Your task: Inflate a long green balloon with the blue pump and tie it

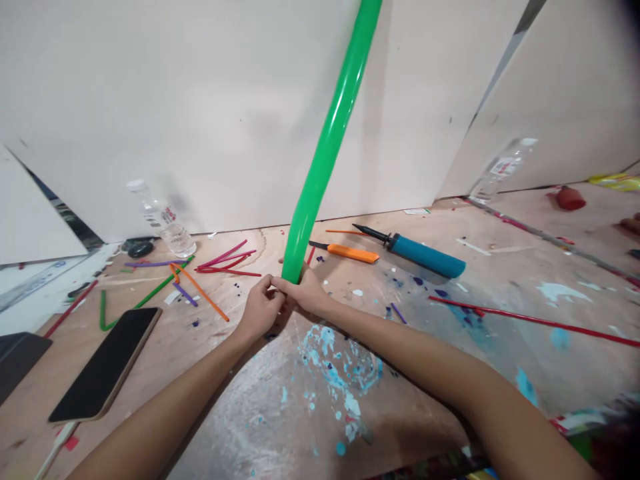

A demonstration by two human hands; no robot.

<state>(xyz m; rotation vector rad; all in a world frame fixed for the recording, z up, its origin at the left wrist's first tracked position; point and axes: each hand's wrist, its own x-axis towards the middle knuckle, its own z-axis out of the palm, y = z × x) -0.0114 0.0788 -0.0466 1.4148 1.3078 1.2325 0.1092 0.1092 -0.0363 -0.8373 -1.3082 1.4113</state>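
Note:
A long inflated green balloon rises from my hands, leaning right, and runs out of the top of the view. My right hand is wrapped round its lower end. My left hand touches the right one just left of the balloon's base, its fingers pinched together; whatever they grip is too small to make out. Beyond my right hand lie an orange-handled cutter and a blue hand pump with a black nozzle. Uninflated balloons, pink and red, green and orange, lie to the left.
A phone with a cable lies at the left. Two clear bottles, one left and one right, stand near the white board. A red balloon stretches across the right. Part of another person's hand shows at the right edge.

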